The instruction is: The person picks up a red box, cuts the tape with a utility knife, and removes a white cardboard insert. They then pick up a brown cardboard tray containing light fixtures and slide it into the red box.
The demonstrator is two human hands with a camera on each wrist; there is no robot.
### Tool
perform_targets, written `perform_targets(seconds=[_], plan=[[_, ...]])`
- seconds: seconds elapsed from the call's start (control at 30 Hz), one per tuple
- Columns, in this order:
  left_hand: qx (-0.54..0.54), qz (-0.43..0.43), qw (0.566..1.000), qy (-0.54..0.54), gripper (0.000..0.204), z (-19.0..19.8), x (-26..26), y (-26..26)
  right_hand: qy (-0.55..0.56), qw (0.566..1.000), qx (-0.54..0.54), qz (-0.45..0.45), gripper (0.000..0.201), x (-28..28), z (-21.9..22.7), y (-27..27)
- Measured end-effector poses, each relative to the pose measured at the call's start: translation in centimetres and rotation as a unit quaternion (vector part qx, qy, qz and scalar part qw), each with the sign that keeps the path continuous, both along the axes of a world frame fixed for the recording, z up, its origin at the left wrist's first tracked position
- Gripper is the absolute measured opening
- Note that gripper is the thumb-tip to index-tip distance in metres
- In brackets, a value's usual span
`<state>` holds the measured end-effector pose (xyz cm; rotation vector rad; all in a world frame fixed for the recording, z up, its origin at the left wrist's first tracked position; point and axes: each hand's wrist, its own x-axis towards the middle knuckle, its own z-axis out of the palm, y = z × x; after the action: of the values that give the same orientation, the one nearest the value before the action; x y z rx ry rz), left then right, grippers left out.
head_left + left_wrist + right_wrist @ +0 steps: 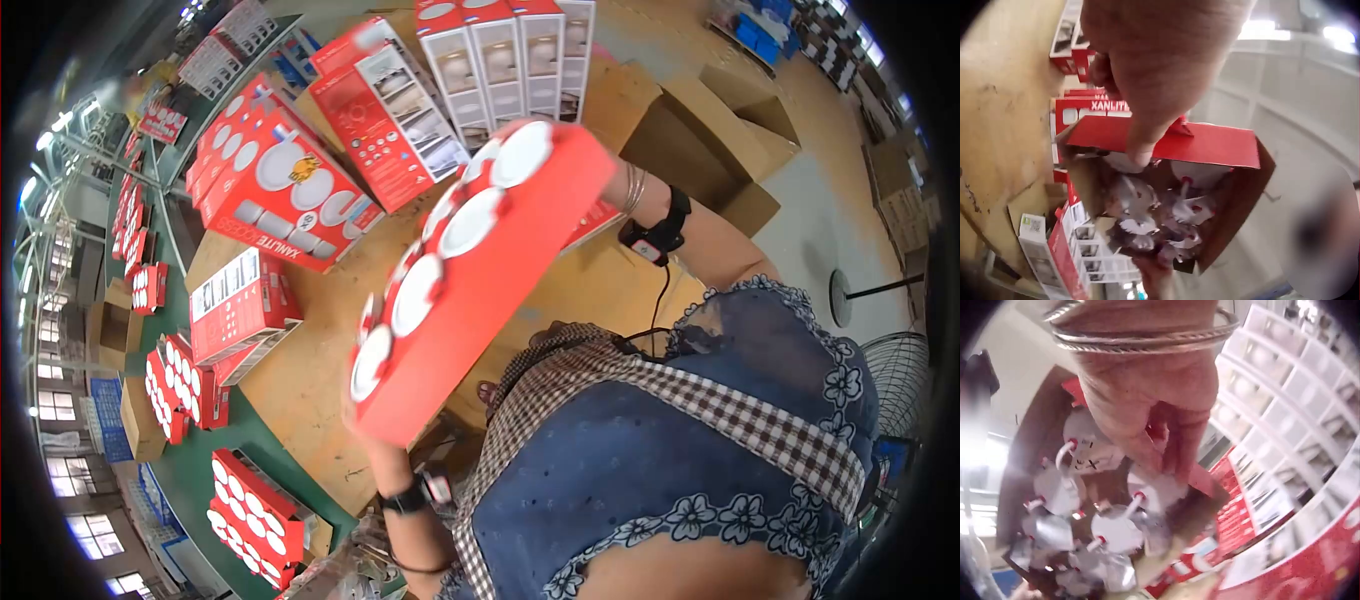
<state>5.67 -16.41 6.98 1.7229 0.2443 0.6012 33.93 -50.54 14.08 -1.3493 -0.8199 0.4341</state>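
In the head view, a red box (480, 280) with round white discs along one side is held up at a tilt between both hands. My left hand (378, 440) grips its lower end, and my right hand (622, 185), with bangles at the wrist, holds the upper end, mostly hidden behind it. The left wrist view shows my left hand (1154, 69) with a finger over the red edge (1210, 145) of the open box. In the right wrist view, my right hand (1154, 394) pinches the rim beside white round parts (1116, 530) with wires.
Red printed boxes (290, 195) and upright boxes (500, 70) stand on the wooden table (310, 390). An open carton (690, 150) is beyond the right arm. More disc-fronted red boxes (250, 520) lie on the green surface (190, 470) at left.
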Motion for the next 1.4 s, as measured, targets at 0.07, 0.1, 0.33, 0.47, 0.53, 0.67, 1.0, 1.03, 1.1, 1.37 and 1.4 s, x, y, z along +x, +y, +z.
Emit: perform_targets(seconds=[0.07, 0.1, 0.33, 0.47, 0.53, 0.67, 1.0, 1.03, 1.1, 1.37, 1.4], plan=[[0.209, -0.009, 0.977, -0.042, 0.041, 2.1, 5.2, -2.5, 0.019, 0.999, -0.007, -0.037, 0.045, 0.5, -1.9, -4.0], [0.299, -0.020, 0.952, -0.056, 0.041, 2.2, 7.3, -2.8, -0.098, 0.988, -0.067, -0.099, 0.049, 0.6, -2.9, -5.8], [0.601, -0.049, 0.797, -0.033, 0.060, -6.1, 16.1, -3.4, -0.460, 0.756, -0.382, -0.266, 0.072, 1.5, -9.9, -13.1], [0.598, -0.050, 0.799, -0.026, 0.064, -6.7, 15.4, -4.1, -0.339, 0.786, -0.435, -0.280, 0.066, 1.2, -10.4, -14.2], [0.527, 0.021, 0.837, 0.148, 0.051, -6.6, 13.8, -3.1, -0.056, 0.908, -0.288, -0.299, 0.056, 1.2, -11.3, -15.4], [-0.204, -0.077, 0.937, 0.274, 0.046, -8.5, 12.5, -2.6, 0.301, 0.900, 0.043, -0.313, 0.052, 2.3, -17.2, -14.3], [-0.364, -0.179, 0.865, 0.295, 0.051, -3.6, 15.2, -8.2, 0.403, 0.896, 0.119, -0.143, 0.057, 0.8, -11.3, -11.0], [-0.381, -0.162, 0.876, 0.248, 0.051, -3.4, 14.4, -8.4, 0.397, 0.897, 0.125, -0.146, 0.057, 0.2, -10.3, -10.4], [-0.379, -0.135, 0.882, 0.245, 0.049, -2.6, 11.7, -7.7, 0.395, 0.900, 0.096, -0.155, 0.055, 0.3, -10.2, -10.3], [-0.471, 0.078, 0.872, 0.104, 0.058, 3.6, -8.7, -8.0, 0.336, 0.941, -0.050, -0.001, 0.049, -4.5, -3.5, 1.2], [-0.474, 0.123, 0.868, 0.085, 0.059, 3.3, -11.5, -8.9, 0.317, 0.945, -0.071, 0.047, 0.050, -4.8, -3.9, 2.8]])
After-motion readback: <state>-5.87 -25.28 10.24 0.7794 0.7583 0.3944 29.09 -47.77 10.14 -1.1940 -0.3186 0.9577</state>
